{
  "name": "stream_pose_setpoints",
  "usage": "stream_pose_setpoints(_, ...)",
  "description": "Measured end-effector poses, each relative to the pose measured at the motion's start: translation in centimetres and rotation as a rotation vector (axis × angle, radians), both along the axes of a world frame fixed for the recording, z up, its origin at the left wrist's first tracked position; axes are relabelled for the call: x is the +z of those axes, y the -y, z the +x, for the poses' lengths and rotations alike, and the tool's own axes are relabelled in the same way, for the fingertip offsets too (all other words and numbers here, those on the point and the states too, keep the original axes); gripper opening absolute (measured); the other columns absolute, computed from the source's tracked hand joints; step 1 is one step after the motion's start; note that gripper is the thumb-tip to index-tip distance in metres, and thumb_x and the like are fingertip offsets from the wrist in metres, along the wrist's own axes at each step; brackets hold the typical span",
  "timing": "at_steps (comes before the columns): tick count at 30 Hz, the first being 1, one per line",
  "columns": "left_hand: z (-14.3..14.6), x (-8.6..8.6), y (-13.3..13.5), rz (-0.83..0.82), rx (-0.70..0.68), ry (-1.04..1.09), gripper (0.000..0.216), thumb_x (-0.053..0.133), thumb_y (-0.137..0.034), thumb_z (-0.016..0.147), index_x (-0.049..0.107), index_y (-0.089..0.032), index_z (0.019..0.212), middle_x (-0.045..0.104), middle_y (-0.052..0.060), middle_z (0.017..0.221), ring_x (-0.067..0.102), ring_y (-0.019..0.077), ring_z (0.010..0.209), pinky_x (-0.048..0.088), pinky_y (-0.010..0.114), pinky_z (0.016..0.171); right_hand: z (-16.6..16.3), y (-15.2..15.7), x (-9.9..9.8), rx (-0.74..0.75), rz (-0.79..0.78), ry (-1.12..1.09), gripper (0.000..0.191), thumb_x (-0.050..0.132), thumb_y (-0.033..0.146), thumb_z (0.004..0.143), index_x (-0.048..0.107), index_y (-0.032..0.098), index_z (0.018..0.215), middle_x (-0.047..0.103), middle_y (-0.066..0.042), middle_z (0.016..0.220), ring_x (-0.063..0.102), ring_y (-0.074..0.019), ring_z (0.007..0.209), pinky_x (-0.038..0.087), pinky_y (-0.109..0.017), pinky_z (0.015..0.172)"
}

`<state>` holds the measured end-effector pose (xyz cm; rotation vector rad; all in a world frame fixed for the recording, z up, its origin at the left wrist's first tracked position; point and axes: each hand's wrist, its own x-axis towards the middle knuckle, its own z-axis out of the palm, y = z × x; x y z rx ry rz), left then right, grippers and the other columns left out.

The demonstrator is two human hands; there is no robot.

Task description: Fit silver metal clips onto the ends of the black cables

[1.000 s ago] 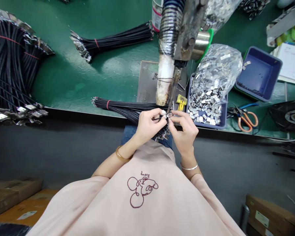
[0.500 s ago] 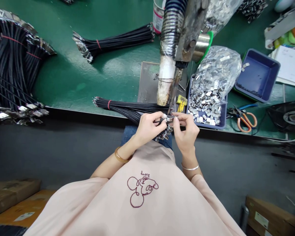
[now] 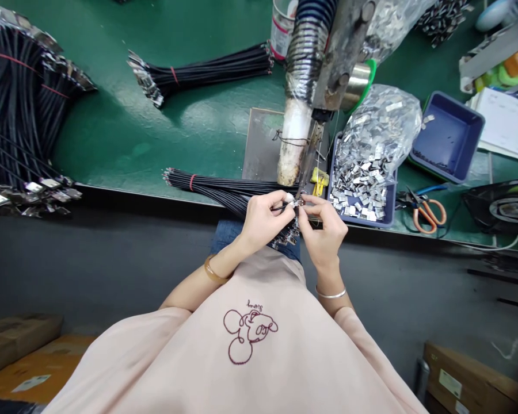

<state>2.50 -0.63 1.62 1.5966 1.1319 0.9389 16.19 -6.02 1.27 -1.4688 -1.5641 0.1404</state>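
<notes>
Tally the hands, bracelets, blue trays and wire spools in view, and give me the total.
Left hand and right hand: 2
Amber bracelet and silver bracelet: 2
Near blue tray and far blue tray: 2
Wire spool: 1
Total: 7

grips (image 3: pixel 262 223) (image 3: pixel 326 230): 2 | blue trays (image 3: pixel 372 222) (image 3: pixel 451 132): 2 | bangles (image 3: pixel 210 272) (image 3: pixel 331 295): 2 | spool (image 3: pixel 354 86): 1

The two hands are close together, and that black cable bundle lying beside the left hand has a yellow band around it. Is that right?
Not quite: the band is red, not yellow, as the head view shows. It does go around the black cable bundle lying beside the left hand, which is close to the right hand.
</notes>
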Motion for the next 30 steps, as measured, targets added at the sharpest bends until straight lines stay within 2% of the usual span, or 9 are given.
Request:
stream_pose_setpoints(4, 0.0, 0.0, -0.1, -0.022, 0.004, 0.017, 0.007, 0.06, -0.02, 0.077, 0.063, -0.015, 0.073, 0.028, -0.008, 0.054, 0.023, 0.0065, 0.052, 0.023, 0.02, 0.049, 0.1, 0.1, 0.0, 0.008, 0.023, 0.036, 0.01, 0.062, 0.013, 0.088, 0.061, 0.023, 0.085, 0.076, -0.004, 0.1, 0.074, -0.019, 0.096, 0.06, -0.035, 0.084)
stream_pose_setpoints(9, -0.3, 0.0, 0.1, 0.007, -0.064, -0.05, 0.01, 0.058, -0.018, 0.076, 0.06, -0.014, 0.067, 0.028, -0.008, 0.054, 0.022, 0.006, 0.053, 0.024, 0.019, 0.05, 0.2, 0.6, -0.2, 0.004, -0.013, 0.004, 0.008, 0.062, 0.018, 0.091, 0.059, 0.023, 0.086, 0.076, -0.004, 0.098, 0.075, -0.017, 0.089, 0.061, -0.03, 0.075)
stream_pose_setpoints(12, -0.4, 0.0, 0.3, 0.061, -0.096, -0.066, 0.007, 0.058, -0.016, 0.076, 0.063, -0.014, 0.071, 0.031, -0.008, 0.053, 0.023, 0.0056, 0.052, 0.024, 0.018, 0.049, 0.4, 0.4, -0.2, -0.036, -0.129, -0.147, 0.007, 0.058, 0.024, 0.094, 0.054, 0.023, 0.089, 0.073, -0.001, 0.085, 0.07, -0.0113, 0.065, 0.056, -0.023, 0.059)
stream_pose_setpoints(14, -0.6, -0.1, 0.4, 0.118, -0.113, -0.071, 0.008, 0.058, -0.015, 0.076, 0.066, -0.014, 0.074, 0.036, -0.008, 0.054, 0.025, 0.0054, 0.052, 0.024, 0.017, 0.048, 0.6, -0.1, -0.2, -0.003, -0.26, -0.264, 0.01, 0.055, 0.029, 0.097, 0.05, 0.023, 0.09, 0.063, 0.006, 0.066, 0.06, -0.0078, 0.048, 0.047, -0.019, 0.048)
stream_pose_setpoints(16, -0.9, -0.2, 0.3, 0.153, -0.134, -0.063, 0.009, 0.058, -0.014, 0.075, 0.067, -0.013, 0.075, 0.04, -0.007, 0.055, 0.029, 0.0053, 0.052, 0.025, 0.017, 0.048, 0.8, -0.4, -0.3, 0.076, -0.367, -0.359, 0.014, 0.053, 0.032, 0.098, 0.047, 0.024, 0.089, 0.052, 0.01, 0.056, 0.052, -0.0068, 0.043, 0.041, -0.018, 0.044)
stream_pose_setpoints(19, -1.4, -0.3, 0.0, 0.105, -0.173, -0.016, 0.007, 0.059, -0.014, 0.075, 0.064, -0.012, 0.07, 0.042, -0.006, 0.056, 0.031, 0.0054, 0.053, 0.026, 0.018, 0.049, 1.0, -0.5, -0.4, 0.138, -0.349, -0.348, 0.012, 0.054, 0.031, 0.098, 0.05, 0.023, 0.09, 0.057, 0.007, 0.068, 0.058, -0.0081, 0.055, 0.048, -0.019, 0.051)
stream_pose_setpoints(22, -1.8, -0.3, -0.3, 0.025, -0.202, 0.028, 0.011, 0.059, -0.015, 0.077, 0.061, -0.013, 0.066, 0.038, -0.006, 0.056, 0.028, 0.0058, 0.053, 0.024, 0.02, 0.05, 1.1, 0.0, -0.2, 0.094, -0.13, -0.077, 0.004, 0.059, 0.023, 0.095, 0.06, 0.022, 0.091, 0.067, -0.002, 0.091, 0.068, -0.0139, 0.085, 0.057, -0.027, 0.073)
stream_pose_setpoints(25, -1.8, -0.3, -0.3, 0.011, -0.212, 0.015, 0.012, 0.059, -0.015, 0.077, 0.059, -0.013, 0.064, 0.037, -0.006, 0.057, 0.028, 0.0062, 0.055, 0.024, 0.02, 0.051, 0.9, 0.7, 0.2, 0.008, 0.016, 0.117, 0.011, 0.063, 0.017, 0.092, 0.068, 0.025, 0.097, 0.067, -0.002, 0.092, 0.066, -0.0137, 0.083, 0.055, -0.027, 0.073)
stream_pose_setpoints(30, -1.7, -0.3, -0.1, 0.068, -0.24, -0.059, 0.013, 0.059, -0.016, 0.076, 0.058, -0.014, 0.063, 0.039, -0.006, 0.055, 0.03, 0.007, 0.056, 0.026, 0.021, 0.053, 0.1, 1.0, 0.4, 0.106, -0.123, 0.131, 0.011, 0.058, 0.02, 0.096, 0.067, 0.023, 0.099, 0.067, -0.002, 0.086, 0.066, -0.0133, 0.077, 0.054, -0.026, 0.069)
